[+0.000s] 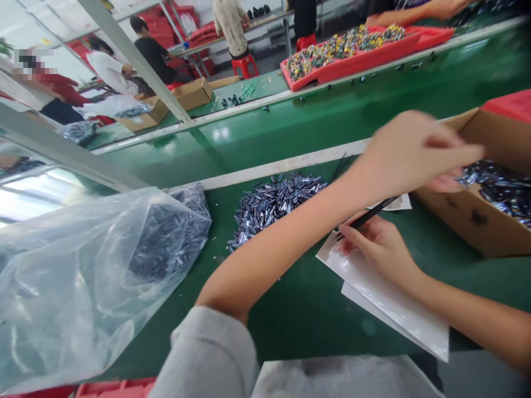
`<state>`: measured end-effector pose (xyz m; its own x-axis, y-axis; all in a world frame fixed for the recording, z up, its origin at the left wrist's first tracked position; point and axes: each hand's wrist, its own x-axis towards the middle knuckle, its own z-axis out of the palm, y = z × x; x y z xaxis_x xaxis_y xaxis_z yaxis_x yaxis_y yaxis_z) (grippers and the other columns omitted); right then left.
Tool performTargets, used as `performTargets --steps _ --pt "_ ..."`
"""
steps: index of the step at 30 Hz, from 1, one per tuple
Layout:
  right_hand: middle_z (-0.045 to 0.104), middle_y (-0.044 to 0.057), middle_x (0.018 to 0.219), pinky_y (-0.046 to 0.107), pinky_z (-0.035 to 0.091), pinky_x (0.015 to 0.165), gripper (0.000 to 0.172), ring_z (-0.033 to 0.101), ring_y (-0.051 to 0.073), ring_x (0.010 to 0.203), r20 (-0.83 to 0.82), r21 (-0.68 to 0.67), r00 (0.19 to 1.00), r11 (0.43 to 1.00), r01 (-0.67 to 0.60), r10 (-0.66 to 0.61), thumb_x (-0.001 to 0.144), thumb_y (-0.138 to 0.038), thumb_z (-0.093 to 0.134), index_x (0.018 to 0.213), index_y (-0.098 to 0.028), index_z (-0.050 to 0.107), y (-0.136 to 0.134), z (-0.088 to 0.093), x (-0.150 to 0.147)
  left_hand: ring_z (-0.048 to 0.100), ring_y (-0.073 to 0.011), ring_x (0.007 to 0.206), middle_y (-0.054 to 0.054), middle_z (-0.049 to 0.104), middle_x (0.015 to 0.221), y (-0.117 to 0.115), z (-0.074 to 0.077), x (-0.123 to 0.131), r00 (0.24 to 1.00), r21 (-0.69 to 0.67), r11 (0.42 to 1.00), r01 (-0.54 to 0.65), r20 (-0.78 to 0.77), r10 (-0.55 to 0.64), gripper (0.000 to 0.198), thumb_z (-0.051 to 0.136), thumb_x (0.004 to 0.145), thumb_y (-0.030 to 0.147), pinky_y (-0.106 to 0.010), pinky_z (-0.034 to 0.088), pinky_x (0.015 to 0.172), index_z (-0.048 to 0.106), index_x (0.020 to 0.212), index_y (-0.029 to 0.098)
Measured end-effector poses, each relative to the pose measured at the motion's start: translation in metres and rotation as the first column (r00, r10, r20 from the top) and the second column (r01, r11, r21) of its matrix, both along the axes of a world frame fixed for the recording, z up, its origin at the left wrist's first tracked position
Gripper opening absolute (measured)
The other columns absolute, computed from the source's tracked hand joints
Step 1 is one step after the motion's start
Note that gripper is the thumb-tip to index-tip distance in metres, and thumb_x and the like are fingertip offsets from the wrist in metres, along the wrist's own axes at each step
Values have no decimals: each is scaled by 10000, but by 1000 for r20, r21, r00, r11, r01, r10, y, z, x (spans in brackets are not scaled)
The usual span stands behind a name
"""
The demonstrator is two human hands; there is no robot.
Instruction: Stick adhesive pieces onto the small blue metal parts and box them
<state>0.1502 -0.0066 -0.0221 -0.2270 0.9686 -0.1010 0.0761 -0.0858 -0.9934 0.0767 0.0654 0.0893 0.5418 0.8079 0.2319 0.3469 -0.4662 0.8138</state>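
Green table [298,326] surface fills the foreground of a busy workroom, a pale rail running along its far edge. Black tweezers [367,217] are in the right hand [379,249], whose fingers are clamped on them, the dark prongs pointing left of the fingertips and down to the corner of some white sheets [365,279]. These glossy sheets overlap beneath the right fingers and spread from them toward the person's body. Above and beyond the right fingers, the left hand [415,149] hangs in the air, blurred, its arm crossing over the table; whether its fingers are together or hold anything, I cannot tell. Just right of the left fingers stands an open cardboard box [456,221] with dark shiny pieces [510,190] inside. Left of the right fingers, partly behind the left forearm, similar small pieces lie in a loose pile [274,207]. Farther left, a clear plastic bag [62,287] contains more of them. Well beyond the fingers, across a green strip, a red tray [357,69] is heaped with small multicoloured parts. Farthest away, several people [151,50] are at other tables, near red stools [245,65].
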Motion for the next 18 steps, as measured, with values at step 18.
performTargets --steps 18 --pt "648 -16 535 280 484 515 196 613 154 476 279 61 951 986 -158 136 863 -384 576 764 -217 548 -3 -4 -3 598 -166 927 -39 685 963 -112 -98 -117 927 168 979 -115 -335 167 221 498 825 58 -306 505 851 695 881 143"
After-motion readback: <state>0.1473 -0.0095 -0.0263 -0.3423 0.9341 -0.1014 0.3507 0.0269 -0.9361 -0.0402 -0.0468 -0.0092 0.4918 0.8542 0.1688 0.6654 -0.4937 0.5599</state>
